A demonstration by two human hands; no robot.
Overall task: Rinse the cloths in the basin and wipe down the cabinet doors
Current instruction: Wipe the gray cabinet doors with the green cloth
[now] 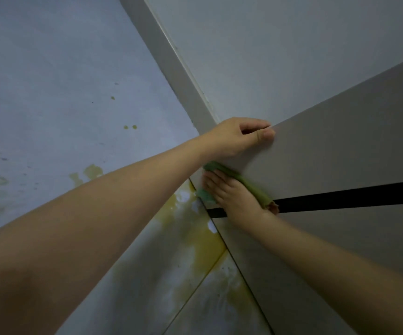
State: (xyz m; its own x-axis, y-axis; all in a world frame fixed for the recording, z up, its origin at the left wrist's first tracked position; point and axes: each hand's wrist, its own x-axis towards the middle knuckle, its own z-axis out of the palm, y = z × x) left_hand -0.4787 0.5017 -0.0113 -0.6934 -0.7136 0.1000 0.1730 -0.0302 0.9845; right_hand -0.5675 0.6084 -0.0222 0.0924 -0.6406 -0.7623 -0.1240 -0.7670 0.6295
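Left hand (238, 139) pinches the grey cabinet door's (340, 151) top edge; right hand (232, 197), fingers straight, presses a green cloth (251, 187) against the door.

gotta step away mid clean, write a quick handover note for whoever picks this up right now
Left hand: pinches the top corner edge of the grey cabinet door, steadying it.
Right hand: presses a green cloth flat against the door's lower edge, just above the black gap.
Done: wiping of this door is under way; how much is covered cannot be told.
Left: finish this door and the panel below the gap. The basin is out of view. Yellow stains mark the wall beside the cabinet.
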